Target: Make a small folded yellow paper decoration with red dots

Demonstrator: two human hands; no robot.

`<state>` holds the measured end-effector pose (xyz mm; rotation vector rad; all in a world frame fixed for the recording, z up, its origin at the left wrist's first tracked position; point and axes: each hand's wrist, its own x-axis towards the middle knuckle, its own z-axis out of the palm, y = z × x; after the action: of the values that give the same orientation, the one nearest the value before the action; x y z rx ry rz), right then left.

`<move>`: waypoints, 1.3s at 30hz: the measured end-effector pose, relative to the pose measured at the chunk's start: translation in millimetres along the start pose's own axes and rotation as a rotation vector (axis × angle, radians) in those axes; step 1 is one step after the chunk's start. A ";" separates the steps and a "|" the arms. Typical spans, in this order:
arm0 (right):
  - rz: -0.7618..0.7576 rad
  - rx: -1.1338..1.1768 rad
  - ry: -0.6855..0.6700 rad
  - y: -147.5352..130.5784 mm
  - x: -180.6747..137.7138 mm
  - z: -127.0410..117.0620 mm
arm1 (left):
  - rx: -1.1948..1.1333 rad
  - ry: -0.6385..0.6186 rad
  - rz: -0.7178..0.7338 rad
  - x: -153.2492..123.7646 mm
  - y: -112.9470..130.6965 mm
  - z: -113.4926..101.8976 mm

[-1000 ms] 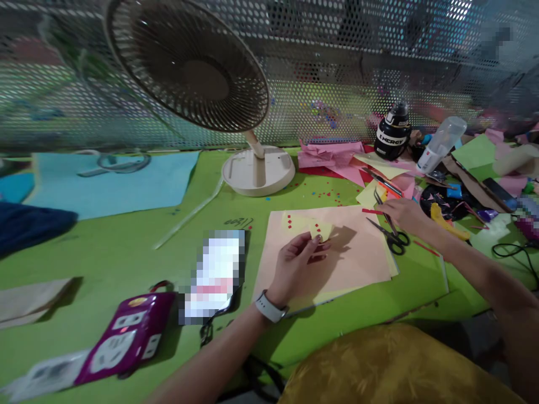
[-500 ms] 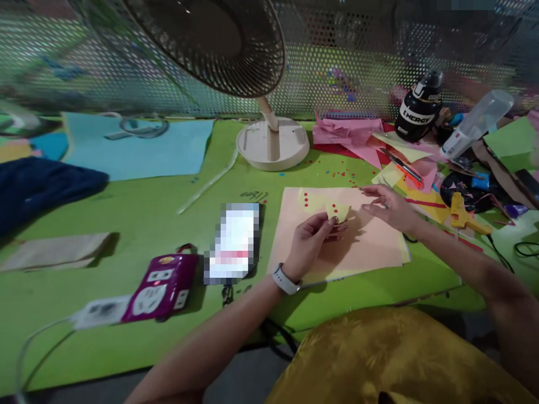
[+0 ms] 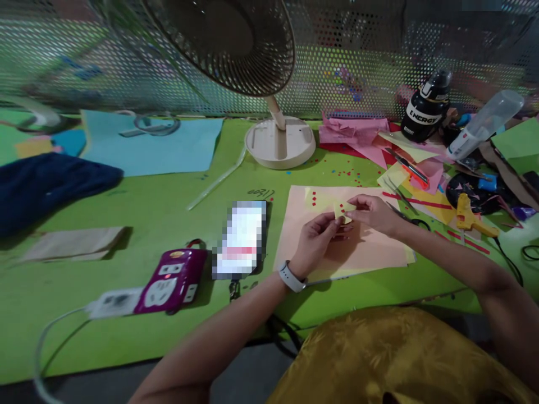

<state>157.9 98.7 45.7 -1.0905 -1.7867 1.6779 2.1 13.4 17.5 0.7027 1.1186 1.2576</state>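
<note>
A small piece of yellow paper (image 3: 337, 215) with red squares on it is pinched between the thumb and fingers of my left hand (image 3: 316, 238), above a peach sheet (image 3: 295, 247). My right hand (image 3: 374, 214) has its thumb and index finger closed at the right edge of that yellow piece, close to the red squares. Its fingertips partly cover the paper. Just behind, another yellow piece (image 3: 324, 197) with red squares in a column lies on the peach sheet.
A fan (image 3: 280, 148) stands at the back. A phone (image 3: 242, 238) and purple power strip (image 3: 174, 280) lie left of the sheet. To the right are scissors (image 3: 406, 216), a yellow glue gun (image 3: 467, 216), paper scraps, a black bottle (image 3: 425, 109) and a clear bottle (image 3: 484, 126).
My right hand has moved left and its fingers have closed at the yellow piece, uncovering the scissors. My left hand keeps its hold. The whole view has shifted slightly.
</note>
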 end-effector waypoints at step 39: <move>-0.163 -0.189 0.082 0.5 -24.6 5.4 | 0.104 0.034 0.041 -3.0 2.7 -0.6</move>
<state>168.2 75.9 49.0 -1.0436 -1.9550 1.3734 0.7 11.0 20.6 0.7878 1.2101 1.2566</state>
